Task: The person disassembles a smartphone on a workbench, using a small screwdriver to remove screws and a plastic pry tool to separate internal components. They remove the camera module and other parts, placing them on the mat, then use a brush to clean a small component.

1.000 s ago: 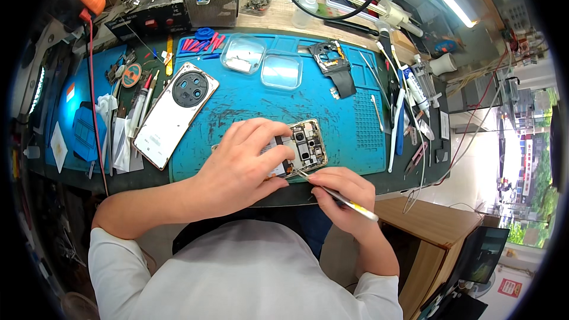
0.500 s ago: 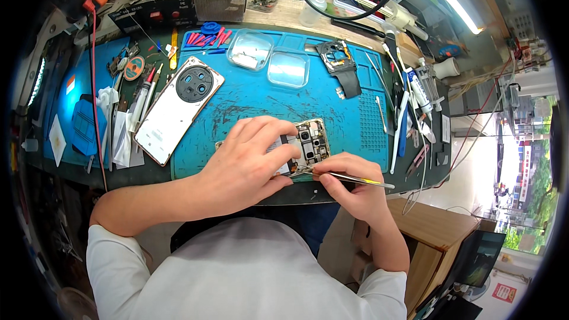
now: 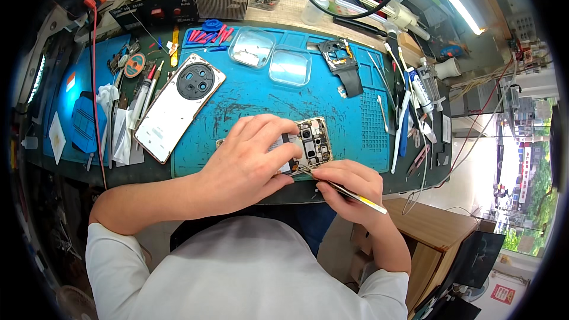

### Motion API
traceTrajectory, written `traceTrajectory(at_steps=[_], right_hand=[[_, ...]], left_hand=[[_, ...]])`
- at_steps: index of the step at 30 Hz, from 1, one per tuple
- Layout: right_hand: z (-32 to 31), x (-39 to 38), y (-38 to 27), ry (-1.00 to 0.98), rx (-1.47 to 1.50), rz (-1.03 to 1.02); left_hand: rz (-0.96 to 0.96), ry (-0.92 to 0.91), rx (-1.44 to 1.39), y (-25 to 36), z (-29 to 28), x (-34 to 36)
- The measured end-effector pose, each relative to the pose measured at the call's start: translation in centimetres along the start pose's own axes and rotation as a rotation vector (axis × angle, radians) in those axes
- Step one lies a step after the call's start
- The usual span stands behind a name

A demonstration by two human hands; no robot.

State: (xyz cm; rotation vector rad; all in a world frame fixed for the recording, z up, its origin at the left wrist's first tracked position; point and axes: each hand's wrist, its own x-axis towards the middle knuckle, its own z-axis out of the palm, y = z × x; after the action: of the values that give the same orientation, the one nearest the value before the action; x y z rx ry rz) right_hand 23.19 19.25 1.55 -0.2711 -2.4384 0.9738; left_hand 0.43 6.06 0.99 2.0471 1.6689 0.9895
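Note:
An opened smartphone point(image 3: 315, 141) lies sideways at the near edge of the blue mat, its camera modules and circuit parts exposed. My left hand point(image 3: 246, 155) rests across it, thumb at the near edge and fingers bent over the dark strip beside the board, steadying it. Most of the phone's left part is hidden beneath that hand. In my right hand point(image 3: 355, 185) a pair of tweezers point(image 3: 364, 200) is pinched, its tip reaching the phone's near edge beside the board. Whether the tip grips anything is too small to tell. A detached white back cover point(image 3: 172, 112) with a round camera ring lies left.
Two clear plastic boxes point(image 3: 290, 66) stand on the blue mat point(image 3: 255, 98), with a removed black phone part point(image 3: 341, 62) right of them. Swabs, tubes and a blue-handled tool point(image 3: 405, 123) line the right side. Pens and a solder spool point(image 3: 135, 65) lie left.
The tweezers' rear end has swung down toward me as my right hand turned slightly. The tip stays at the phone's near edge, and my left hand has barely moved.

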Motion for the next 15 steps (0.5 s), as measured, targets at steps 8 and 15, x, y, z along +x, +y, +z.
traceTrajectory(at_steps=[8,15], right_hand=[[0.1,-0.3,-0.1,0.006,0.093,0.134],[0.8,0.3,-2.4,0.021,-0.186,-0.007]], left_hand=[[0.0,-0.006,0.001,0.0,0.0,0.1],[-0.01,0.001,0.002,0.0,0.0,0.0]])
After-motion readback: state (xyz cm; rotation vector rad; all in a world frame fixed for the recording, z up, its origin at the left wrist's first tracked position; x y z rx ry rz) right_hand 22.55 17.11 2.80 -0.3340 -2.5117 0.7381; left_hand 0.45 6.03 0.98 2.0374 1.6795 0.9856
